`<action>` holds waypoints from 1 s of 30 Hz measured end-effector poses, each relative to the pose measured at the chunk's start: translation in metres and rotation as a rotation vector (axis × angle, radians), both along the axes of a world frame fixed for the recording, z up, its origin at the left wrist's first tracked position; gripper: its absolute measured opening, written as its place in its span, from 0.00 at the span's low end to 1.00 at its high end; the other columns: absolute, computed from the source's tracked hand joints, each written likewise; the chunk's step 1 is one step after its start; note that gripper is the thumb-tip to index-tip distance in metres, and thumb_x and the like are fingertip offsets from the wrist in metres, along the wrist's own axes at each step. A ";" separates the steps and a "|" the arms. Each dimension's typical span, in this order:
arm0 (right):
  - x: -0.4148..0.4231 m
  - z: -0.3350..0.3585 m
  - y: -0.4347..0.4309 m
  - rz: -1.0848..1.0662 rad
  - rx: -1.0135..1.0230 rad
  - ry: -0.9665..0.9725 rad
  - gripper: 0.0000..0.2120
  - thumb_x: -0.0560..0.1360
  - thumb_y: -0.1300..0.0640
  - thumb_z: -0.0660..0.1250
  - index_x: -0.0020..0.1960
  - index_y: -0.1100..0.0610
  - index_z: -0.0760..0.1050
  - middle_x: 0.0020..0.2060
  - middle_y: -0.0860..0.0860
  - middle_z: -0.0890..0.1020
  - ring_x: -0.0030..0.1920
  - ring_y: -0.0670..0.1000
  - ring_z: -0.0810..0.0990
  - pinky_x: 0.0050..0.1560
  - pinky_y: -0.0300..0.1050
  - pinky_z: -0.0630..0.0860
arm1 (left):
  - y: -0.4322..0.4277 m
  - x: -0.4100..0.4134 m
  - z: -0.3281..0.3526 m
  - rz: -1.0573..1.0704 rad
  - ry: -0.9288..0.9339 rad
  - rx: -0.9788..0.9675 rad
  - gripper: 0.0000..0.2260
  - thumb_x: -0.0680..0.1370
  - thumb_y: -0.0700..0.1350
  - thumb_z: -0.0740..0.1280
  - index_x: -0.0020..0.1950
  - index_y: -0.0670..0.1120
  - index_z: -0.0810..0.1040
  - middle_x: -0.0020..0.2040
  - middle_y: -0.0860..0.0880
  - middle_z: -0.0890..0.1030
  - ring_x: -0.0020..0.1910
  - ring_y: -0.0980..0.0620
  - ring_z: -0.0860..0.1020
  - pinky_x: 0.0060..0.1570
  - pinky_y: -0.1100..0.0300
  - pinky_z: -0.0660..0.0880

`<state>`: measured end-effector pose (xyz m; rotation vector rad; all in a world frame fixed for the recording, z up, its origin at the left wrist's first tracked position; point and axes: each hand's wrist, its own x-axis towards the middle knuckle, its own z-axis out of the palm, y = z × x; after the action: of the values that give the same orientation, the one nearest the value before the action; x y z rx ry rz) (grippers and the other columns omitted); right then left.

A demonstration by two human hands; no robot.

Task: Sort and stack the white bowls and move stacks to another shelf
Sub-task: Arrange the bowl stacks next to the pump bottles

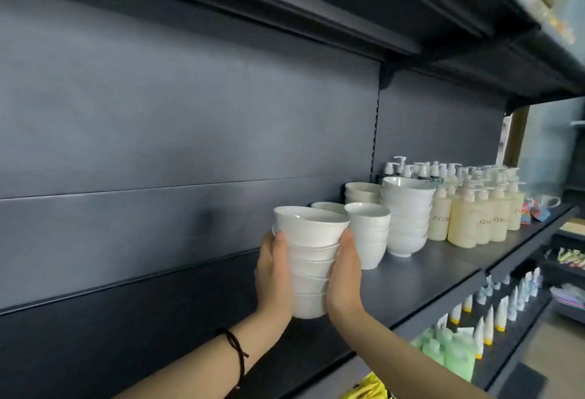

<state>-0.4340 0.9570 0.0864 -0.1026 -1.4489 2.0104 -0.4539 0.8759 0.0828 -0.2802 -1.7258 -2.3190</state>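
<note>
Clasping bowl stack (308, 265), both hands' fingers (280, 248) closed

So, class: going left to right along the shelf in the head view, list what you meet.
Left hand → held bowl stack → right hand → small bowl stack → large bowl stack → pump bottles.
</note>
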 end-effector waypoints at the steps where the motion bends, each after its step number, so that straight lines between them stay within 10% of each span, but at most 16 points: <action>1: -0.011 0.002 0.007 0.008 0.003 0.010 0.17 0.83 0.46 0.53 0.49 0.46 0.81 0.46 0.45 0.87 0.51 0.47 0.83 0.52 0.44 0.77 | 0.006 -0.011 0.001 -0.003 -0.002 0.001 0.21 0.70 0.66 0.56 0.52 0.56 0.78 0.48 0.52 0.83 0.49 0.51 0.81 0.50 0.52 0.77; 10: -0.083 0.005 0.042 0.052 0.055 0.001 0.20 0.83 0.48 0.55 0.39 0.44 0.81 0.41 0.43 0.86 0.45 0.45 0.82 0.48 0.42 0.76 | 0.039 -0.079 0.001 0.036 -0.037 0.061 0.15 0.79 0.58 0.56 0.57 0.53 0.76 0.51 0.49 0.82 0.50 0.51 0.80 0.44 0.55 0.74; 30: -0.174 -0.026 0.086 0.214 0.029 0.019 0.17 0.85 0.53 0.52 0.52 0.51 0.80 0.40 0.39 0.86 0.42 0.34 0.82 0.40 0.26 0.74 | 0.068 -0.155 -0.021 0.111 0.026 0.026 0.27 0.66 0.64 0.60 0.61 0.53 0.76 0.57 0.50 0.82 0.58 0.50 0.79 0.61 0.45 0.74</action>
<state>-0.6075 1.0427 0.0606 0.0873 -1.5316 2.1521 -0.6087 0.9435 0.0621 -0.2029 -1.6539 -2.2470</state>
